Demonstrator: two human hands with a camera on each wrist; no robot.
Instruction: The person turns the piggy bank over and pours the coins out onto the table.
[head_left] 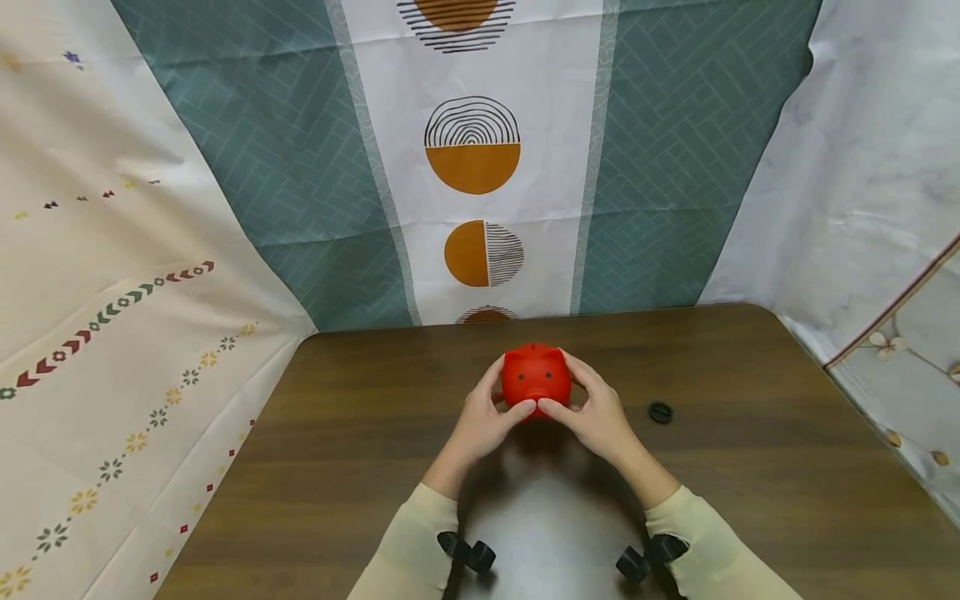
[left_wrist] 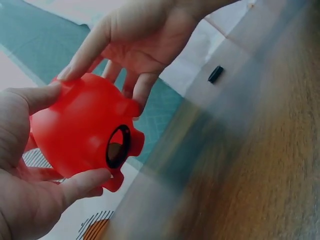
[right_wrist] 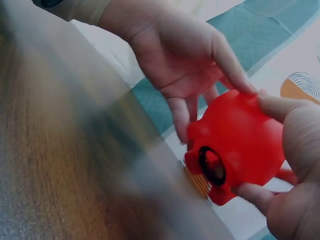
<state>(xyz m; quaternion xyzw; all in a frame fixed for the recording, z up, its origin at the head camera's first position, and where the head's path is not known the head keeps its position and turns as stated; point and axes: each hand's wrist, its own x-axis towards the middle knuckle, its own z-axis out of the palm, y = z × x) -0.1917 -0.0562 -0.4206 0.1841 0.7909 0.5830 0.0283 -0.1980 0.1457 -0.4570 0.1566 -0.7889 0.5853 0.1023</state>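
Observation:
A red piggy bank (head_left: 536,377) is held up between both hands over the far part of the table, its face with two dark eyes towards the head camera. The left hand (head_left: 483,417) grips one side and the right hand (head_left: 597,414) the other, with the thumbs close together at the snout. Both wrist views show the underside, where short feet surround a round, black-rimmed hole (left_wrist: 118,146). A round black plug (head_left: 660,412) lies apart on the table, to the right of the right hand.
The brown wooden table (head_left: 337,467) reaches back to a hanging teal and white cloth (head_left: 660,167). A cream patterned cloth (head_left: 150,333) borders the left side, and a whitish cloth (head_left: 840,208) hangs on the right. A glossy light reflection lies between the forearms.

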